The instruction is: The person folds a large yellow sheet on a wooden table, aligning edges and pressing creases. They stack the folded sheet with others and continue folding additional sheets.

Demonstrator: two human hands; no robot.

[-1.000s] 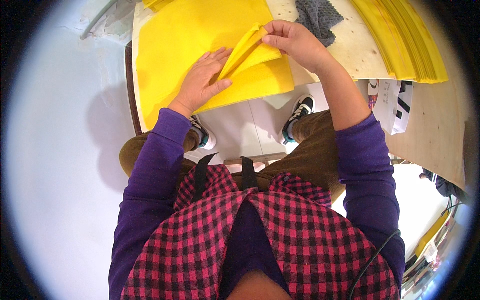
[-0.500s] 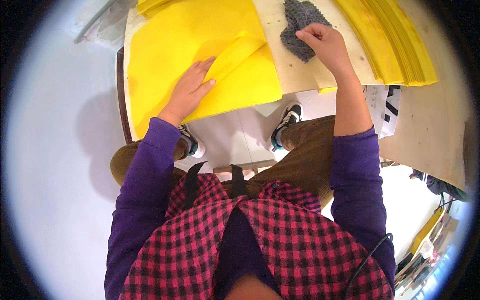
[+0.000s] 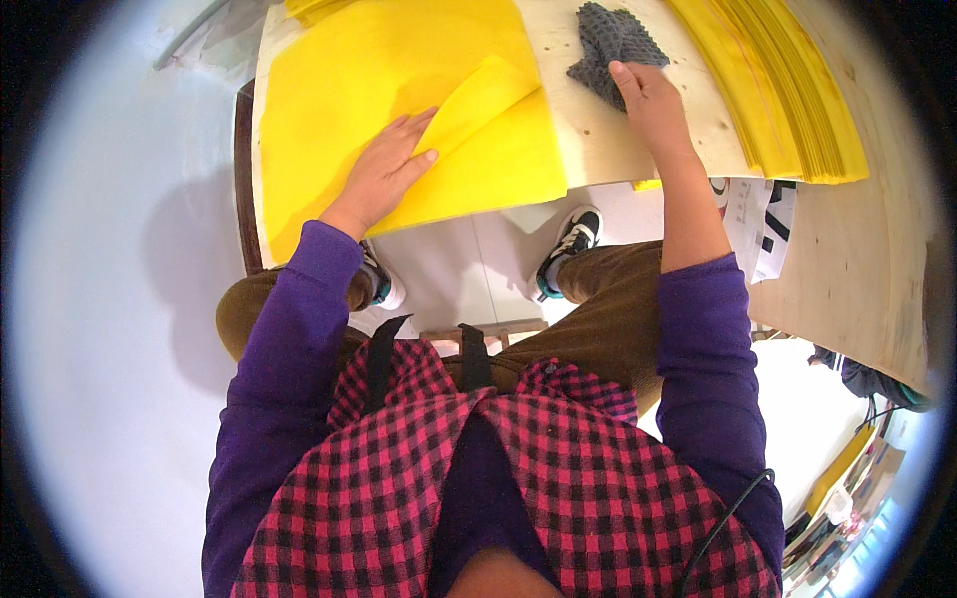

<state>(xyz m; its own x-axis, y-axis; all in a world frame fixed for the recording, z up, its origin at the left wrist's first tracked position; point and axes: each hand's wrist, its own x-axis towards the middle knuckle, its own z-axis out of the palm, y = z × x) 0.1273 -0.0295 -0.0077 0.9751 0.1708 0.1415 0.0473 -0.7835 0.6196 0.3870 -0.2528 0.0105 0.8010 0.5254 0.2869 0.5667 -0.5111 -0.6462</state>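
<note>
My left hand (image 3: 387, 167) lies flat on a large yellow sheet (image 3: 329, 120), which looks like soft fabric. Its fingers are stretched out and its thumb stands apart. The fingertips meet the edge of a folded-over flap (image 3: 483, 100) of the sheet. To the right, a crumpled dark grey textured cloth (image 3: 605, 45) rests on the wooden table. My right hand (image 3: 653, 105) is closed at the near edge of this cloth, thumb laid along the curled fingers, apparently pinching it. The curled fingertips are partly hidden.
Stacked yellow sheets (image 3: 788, 90) stand at the table's right side. Bare wood of the table (image 3: 598, 149) shows between the sheet and the stack. A white printed bag or sheet (image 3: 768, 229) hangs below the right edge. My shoes (image 3: 573, 244) are under the table's front edge.
My right hand has come down onto the near edge of the grey cloth, and the cloth's shape has shifted. My left hand stays on the yellow sheet; the flap looks slightly more raised.
</note>
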